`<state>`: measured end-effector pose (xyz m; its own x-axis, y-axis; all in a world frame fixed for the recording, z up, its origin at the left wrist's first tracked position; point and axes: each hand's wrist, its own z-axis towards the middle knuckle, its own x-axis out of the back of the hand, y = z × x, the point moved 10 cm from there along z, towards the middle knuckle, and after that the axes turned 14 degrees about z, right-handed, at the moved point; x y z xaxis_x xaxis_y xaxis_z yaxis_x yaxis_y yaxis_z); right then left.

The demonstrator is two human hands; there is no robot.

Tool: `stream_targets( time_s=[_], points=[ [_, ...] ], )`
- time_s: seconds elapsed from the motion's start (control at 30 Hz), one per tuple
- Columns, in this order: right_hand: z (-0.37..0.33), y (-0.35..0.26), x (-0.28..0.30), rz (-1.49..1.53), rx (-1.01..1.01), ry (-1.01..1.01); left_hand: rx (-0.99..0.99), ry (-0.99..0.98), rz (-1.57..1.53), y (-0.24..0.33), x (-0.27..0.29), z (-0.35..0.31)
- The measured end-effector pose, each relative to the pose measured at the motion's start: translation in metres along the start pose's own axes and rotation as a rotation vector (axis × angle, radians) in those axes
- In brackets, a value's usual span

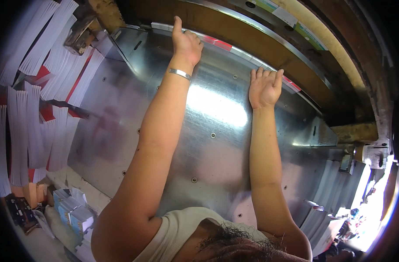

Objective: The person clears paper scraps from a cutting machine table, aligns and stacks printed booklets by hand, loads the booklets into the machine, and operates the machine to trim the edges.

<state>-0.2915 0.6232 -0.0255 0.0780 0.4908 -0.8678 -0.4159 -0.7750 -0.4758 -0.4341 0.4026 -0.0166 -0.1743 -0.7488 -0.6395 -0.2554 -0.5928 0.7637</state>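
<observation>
A thin stack of printed sheets (247,56), white with red parts along its edge, lies at the far side of a shiny metal table (217,157). My left hand (187,47), with a silver bracelet (179,74) at the wrist, rests against the stack's near edge. Its thumb sticks up and the fingers bend forward, partly hidden. Farther right, my right hand (265,89) touches the same edge with its fingers stretched and the thumb out to the side. Neither hand is wrapped around anything.
A brown machine beam (251,32) with a metal strip spans the far side above the stack. Piles of folded white and red sheets (55,74) stand at the left, near a worn block (80,36). Blue and white bundles (75,212) sit at lower left. Bright light enters at right.
</observation>
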Motion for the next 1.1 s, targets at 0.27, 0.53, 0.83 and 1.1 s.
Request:
stream_targets(
  time_s=[0.27,0.53,0.83,1.1],
  points=[
    [0.008,-0.004,-0.007,0.016,0.000,-0.112,0.014,-0.026,-0.042,0.004,-0.007,0.004],
    [0.010,0.012,0.012,0.097,0.033,-0.051,0.071,-0.110,0.679,-0.025,0.007,-0.106],
    [-0.081,-0.009,-0.012,-0.660,-0.001,-0.070,-0.175,-0.337,1.662,0.007,0.055,-0.376],
    [-0.356,-0.062,-0.068,-1.839,-0.105,-0.706,-0.431,-0.415,2.148,0.082,0.121,-0.497]
  ],
)
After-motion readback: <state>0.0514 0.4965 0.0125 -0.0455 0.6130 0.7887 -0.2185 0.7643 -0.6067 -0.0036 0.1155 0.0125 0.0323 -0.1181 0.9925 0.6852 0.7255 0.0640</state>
